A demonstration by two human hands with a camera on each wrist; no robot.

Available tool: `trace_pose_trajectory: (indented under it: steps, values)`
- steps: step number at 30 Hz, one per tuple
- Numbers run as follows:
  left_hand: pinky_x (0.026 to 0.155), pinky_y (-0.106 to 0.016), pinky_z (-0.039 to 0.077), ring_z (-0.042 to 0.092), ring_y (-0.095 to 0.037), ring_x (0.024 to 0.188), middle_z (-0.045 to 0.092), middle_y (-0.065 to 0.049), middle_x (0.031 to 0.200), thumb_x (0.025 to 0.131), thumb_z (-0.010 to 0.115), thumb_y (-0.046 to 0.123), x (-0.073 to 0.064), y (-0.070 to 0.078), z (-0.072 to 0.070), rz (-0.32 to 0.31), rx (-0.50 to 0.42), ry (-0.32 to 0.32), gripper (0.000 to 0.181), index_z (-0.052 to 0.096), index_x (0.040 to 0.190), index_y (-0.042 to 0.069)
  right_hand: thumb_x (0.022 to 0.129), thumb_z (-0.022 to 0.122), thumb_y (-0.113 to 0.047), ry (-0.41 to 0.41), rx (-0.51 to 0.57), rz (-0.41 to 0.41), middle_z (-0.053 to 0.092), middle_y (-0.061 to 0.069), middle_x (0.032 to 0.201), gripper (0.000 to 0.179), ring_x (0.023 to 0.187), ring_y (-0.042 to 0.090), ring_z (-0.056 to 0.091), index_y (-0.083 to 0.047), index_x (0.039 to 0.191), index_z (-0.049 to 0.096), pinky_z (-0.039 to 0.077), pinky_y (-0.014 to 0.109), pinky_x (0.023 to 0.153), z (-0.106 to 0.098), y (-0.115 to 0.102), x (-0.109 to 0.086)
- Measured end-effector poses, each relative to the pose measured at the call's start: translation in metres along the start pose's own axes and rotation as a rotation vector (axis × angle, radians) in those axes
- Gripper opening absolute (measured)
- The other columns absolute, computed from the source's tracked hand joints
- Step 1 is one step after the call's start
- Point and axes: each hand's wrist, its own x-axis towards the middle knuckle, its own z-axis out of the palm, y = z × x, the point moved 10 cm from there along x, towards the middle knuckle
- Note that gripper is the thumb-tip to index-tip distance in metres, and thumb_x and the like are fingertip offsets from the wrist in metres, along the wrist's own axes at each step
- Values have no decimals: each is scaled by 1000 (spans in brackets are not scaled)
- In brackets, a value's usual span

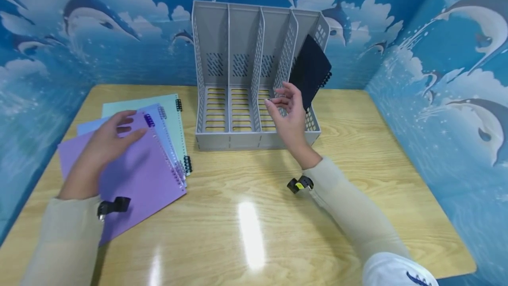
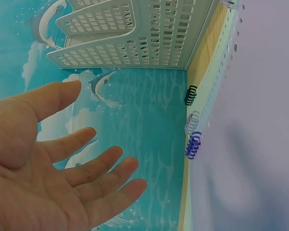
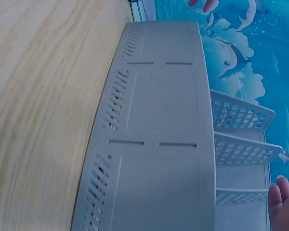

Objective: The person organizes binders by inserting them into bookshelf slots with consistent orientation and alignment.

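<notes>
While hovering the left hand (image 1: 109,144) above the purple notebook (image 1: 147,167) with fingers spread wide, poises the right hand (image 1: 290,116) over the gray rack (image 1: 254,141), thumb and fingertips parted, just beside the black notebook (image 1: 311,67) tilted in the rightmost slot. Has a blue notebook (image 1: 91,128) and a green notebook (image 1: 173,122) layered under the purple one.

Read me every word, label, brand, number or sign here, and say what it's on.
No readable text anywhere.
Rack: faint mark on its front, too blurred to read.
Right wrist strap: yellow patch; any lettering too small to read.
White item, bottom right: dark marks, cut off, unreadable.
Purple notebook, black notebook: no lettering shows.
</notes>
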Motion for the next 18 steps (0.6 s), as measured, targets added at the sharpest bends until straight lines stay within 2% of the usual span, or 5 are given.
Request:
trace_pose_trajectory:
  steps: [7, 11, 15, 18]
  values:
    - [100, -71, 29, 28, -58, 131, 24, -37, 149, 100, 48, 45, -2, -9, -3, -22, 2, -8, 79, 13, 154, 0, 89, 63, 10, -73, 18, 19, 57, 34, 110, 42, 90, 23, 60, 18, 126, 45, 53, 27, 81, 12, 2, -4]
    - [99, -71, 29, 28, -58, 130, 24, -37, 148, 101, 49, 43, -2, -13, -5, -18, 1, -10, 77, 13, 154, -1, 89, 63, 9, -101, 47, 55, 59, 35, 110, 38, 90, 20, 60, 18, 123, 48, 52, 22, 78, 18, 17, -5]
    - [100, -71, 29, 26, -58, 132, 23, -37, 149, 100, 49, 43, -1, -17, -4, -32, -24, -24, 78, 12, 154, 0, 90, 64, 6, -128, 86, 129, 61, 31, 110, 34, 90, 17, 61, 15, 121, 53, 53, 19, 77, 25, 35, -7]
    - [100, -71, 29, 25, -58, 132, 21, -37, 150, 100, 49, 44, -1, -21, -4, -52, -37, -23, 80, 10, 155, 0, 92, 65, 1, -187, 110, 198, 63, 26, 108, 29, 89, 12, 63, 13, 117, 57, 54, 20, 78, 34, 42, -10]
